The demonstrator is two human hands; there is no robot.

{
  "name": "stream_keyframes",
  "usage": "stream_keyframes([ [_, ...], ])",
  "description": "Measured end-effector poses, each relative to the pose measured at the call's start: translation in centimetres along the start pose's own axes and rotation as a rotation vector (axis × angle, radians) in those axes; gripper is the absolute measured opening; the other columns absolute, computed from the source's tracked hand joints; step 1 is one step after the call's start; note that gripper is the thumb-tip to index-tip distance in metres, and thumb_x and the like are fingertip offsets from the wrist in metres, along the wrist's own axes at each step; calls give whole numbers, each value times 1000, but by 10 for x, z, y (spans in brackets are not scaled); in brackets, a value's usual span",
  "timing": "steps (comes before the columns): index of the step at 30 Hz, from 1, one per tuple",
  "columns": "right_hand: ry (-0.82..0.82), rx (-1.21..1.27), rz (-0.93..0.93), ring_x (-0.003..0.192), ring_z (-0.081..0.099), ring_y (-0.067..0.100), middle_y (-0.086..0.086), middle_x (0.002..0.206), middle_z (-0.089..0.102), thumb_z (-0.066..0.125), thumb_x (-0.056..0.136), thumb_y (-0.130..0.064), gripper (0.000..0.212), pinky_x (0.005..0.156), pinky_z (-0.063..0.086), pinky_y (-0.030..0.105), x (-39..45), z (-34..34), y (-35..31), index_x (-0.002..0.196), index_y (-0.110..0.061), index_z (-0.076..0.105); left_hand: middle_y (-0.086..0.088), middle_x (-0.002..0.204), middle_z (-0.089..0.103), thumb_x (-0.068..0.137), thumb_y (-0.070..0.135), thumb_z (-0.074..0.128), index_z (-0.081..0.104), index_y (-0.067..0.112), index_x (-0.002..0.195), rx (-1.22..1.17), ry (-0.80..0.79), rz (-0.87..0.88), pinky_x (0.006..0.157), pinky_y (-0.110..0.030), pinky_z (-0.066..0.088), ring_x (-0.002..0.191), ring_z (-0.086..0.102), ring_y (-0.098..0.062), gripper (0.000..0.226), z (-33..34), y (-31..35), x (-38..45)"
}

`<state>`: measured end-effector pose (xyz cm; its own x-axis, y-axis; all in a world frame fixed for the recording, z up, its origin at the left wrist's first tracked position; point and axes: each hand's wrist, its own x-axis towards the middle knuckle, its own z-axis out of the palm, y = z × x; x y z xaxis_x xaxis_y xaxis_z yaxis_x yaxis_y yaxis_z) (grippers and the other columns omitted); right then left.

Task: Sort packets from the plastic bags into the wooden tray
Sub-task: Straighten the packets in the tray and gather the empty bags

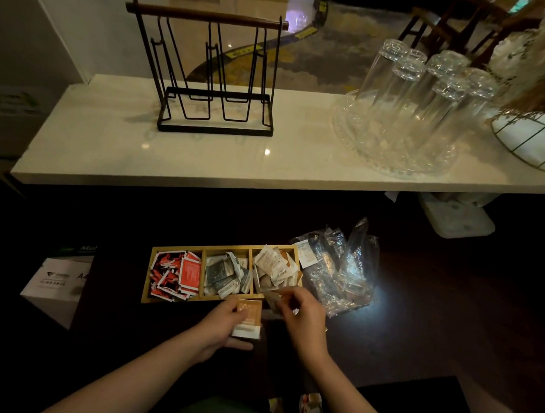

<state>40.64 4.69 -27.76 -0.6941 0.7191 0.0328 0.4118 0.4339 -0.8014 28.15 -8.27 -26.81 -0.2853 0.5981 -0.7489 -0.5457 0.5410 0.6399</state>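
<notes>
A wooden tray (203,250) with three compartments lies on a dark surface. Red packets (177,274) fill its left compartment, grey ones (224,274) the middle, and pale beige ones (270,265) the right. Crumpled clear plastic bags (337,270) lie just right of the tray. In front of the tray, my left hand (222,323) holds an orange and white packet (248,318) upright. My right hand (303,312) pinches a dim brownish packet (272,297) at the tray's front right corner.
A white marble counter (205,154) runs behind, bearing a black wire rack (214,77), upturned glasses (423,94) on a glass tray, and a wire basket (533,138). A white box (57,282) sits at the left. More packets (310,407) lie near my lap.
</notes>
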Motion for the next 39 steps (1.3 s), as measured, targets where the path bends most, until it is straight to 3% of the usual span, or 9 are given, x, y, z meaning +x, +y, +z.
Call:
stream_keyframes([
  [4,-54,-90,-418,88,56,6,-6,86,65,68,78,-9,16,76,43,16,-8,3,-14,80,-24,66,-17,98,71,99,26,41,57,5,118,-316,-109,-37,62,-42,59,84,70,-31,33,9,12,-6],
  [8,-177,-147,-541,94,59,11,-4,87,67,63,82,-17,11,82,45,22,-7,5,-2,73,-20,68,-20,105,67,96,45,42,61,7,116,-352,-160,-44,61,-39,59,87,68,-30,47,10,21,-4],
  [12,-199,-20,-235,99,59,7,-7,90,67,49,71,6,31,87,45,21,-4,-8,9,73,-19,67,-20,114,65,94,9,52,52,7,120,-101,30,71,56,-31,57,87,71,-29,26,8,17,2],
  [15,-155,-294,19,95,55,15,-3,97,60,60,78,1,25,80,46,26,6,-24,40,88,-22,62,-19,106,69,97,8,45,48,12,120,-53,67,78,57,-33,58,83,73,-29,24,5,21,2],
  [19,-372,-811,-55,105,56,25,9,116,62,71,76,-29,43,88,49,35,12,-29,63,115,-13,59,-19,105,70,96,9,48,46,12,124,-9,49,77,56,-33,57,85,72,-31,28,2,22,4],
  [26,-636,-938,5,114,48,28,13,119,61,65,82,-29,40,87,46,37,41,-24,48,116,-8,59,-5,114,60,96,21,49,52,16,120,463,211,310,74,-33,55,100,61,-22,24,18,43,14],
  [31,-696,-660,78,108,54,25,11,117,60,67,83,-33,43,86,45,34,50,-36,40,117,-9,58,4,155,23,97,27,45,46,16,131,1064,318,573,114,-38,25,143,22,-18,36,24,70,33],
  [35,-521,-264,334,91,65,21,9,102,68,68,84,-28,32,87,54,36,84,-65,35,107,-8,60,7,159,-9,97,30,45,52,17,110,1355,150,592,121,-44,8,146,-10,-15,20,29,65,52],
  [39,-361,-302,342,84,63,20,10,102,67,70,83,-27,24,81,53,35,125,-59,37,100,-11,63,6,159,-6,98,29,41,44,17,131,1451,157,616,120,-38,0,146,-10,-18,35,37,51,61],
])
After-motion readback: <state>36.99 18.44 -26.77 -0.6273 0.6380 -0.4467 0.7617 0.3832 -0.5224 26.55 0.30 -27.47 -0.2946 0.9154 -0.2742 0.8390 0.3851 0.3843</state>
